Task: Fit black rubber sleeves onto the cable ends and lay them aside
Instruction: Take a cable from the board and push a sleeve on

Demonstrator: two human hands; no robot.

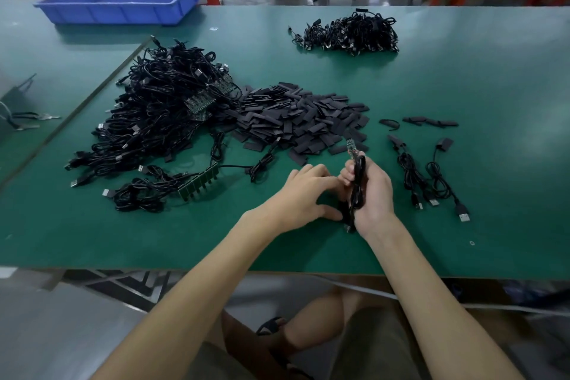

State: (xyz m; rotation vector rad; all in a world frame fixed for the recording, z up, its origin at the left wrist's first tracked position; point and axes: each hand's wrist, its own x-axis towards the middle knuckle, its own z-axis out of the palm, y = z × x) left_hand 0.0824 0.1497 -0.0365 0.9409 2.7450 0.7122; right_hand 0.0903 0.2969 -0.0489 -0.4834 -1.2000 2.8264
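Desk (462, 86): we work on green matting, and the sleeve heap (302, 114) sits mid-desk; we place everything else from it.
Cable heap (160, 108): it lies left of the sleeve heap and touches it. We judge that the tangle could drag sleeves or neighbouring cables along when one lead is pulled free.
Sleeve heap: it is loose and sprawling. A careless reach could scatter pieces towards us or pick up two at once.
Far bundle (348, 31): it lies beyond the sleeve heap, well apart, so we see little risk there.
Laid-aside cables (431, 176): they lie right of the sleeve heap, near our right hand. A new one dropped across them could knot the leads.
Right hand (371, 191): on the near side of the sleeve heap, it grips the held cable (357, 182) as a coil in a closed fist. If the grip loosens, the coil could spring open.
Left hand (303, 194): just left of the right hand, its fingers are spread with the tips against the right fingers. We see no sleeve in it, so one has yet to be fetched.
Board end (351, 145): it sticks up from the fist, bare, beside the heap's near edge. We judge that a sleeve pushed on crooked could snag its corners or bend it.
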